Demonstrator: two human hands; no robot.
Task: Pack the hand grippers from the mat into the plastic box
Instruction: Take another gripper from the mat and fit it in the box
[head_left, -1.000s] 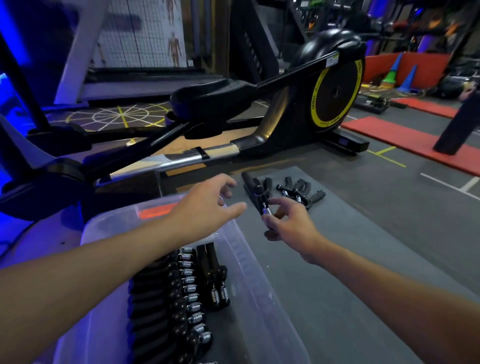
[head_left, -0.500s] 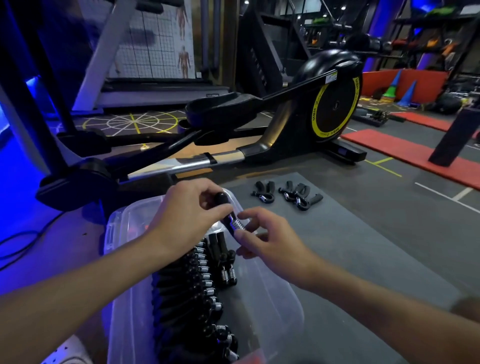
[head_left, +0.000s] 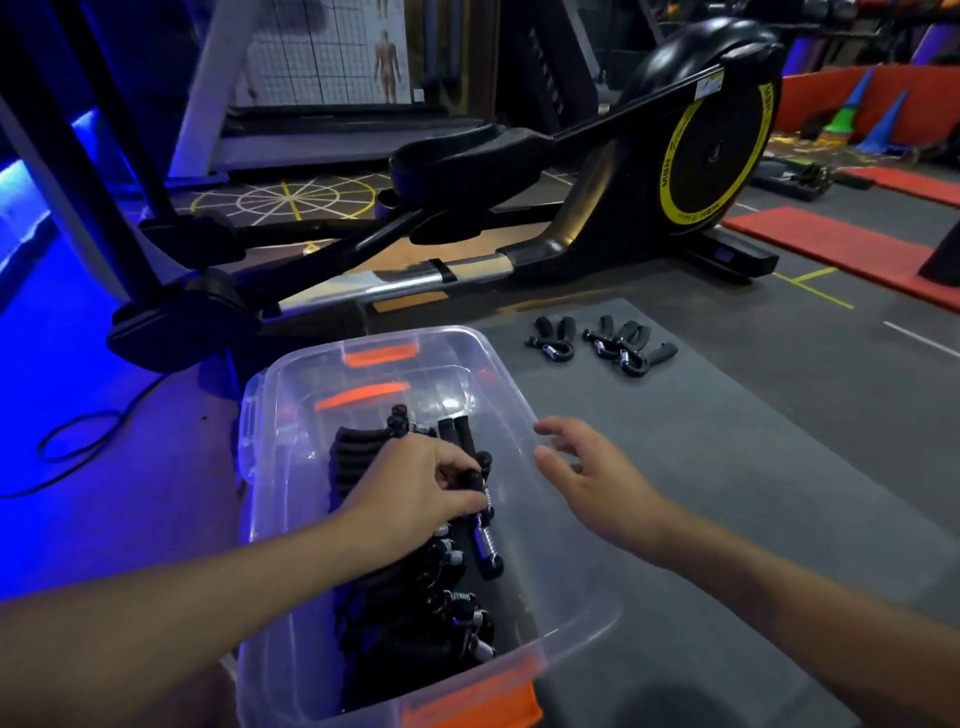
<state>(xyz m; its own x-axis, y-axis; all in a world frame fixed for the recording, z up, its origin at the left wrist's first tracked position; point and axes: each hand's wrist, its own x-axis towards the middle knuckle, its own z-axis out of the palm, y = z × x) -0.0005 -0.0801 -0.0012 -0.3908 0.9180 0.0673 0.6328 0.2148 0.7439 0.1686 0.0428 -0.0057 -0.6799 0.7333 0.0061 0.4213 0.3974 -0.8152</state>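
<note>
Left grip pinches a gripper inside the box, right grip slack beside the box, spare grippers beyond it on the mat, probably light and springy, best taken by the handles.

- This was a gym: an elliptical trainer with a yellow-ringed flywheel stood past the far edge of the grey mat.
- A treadmill sat behind it, below a muscle chart.
- Red mats and cones lay to the right.
- A web pattern was marked on the floor.
- Hand grippers lay near the mat's far edge.
</note>
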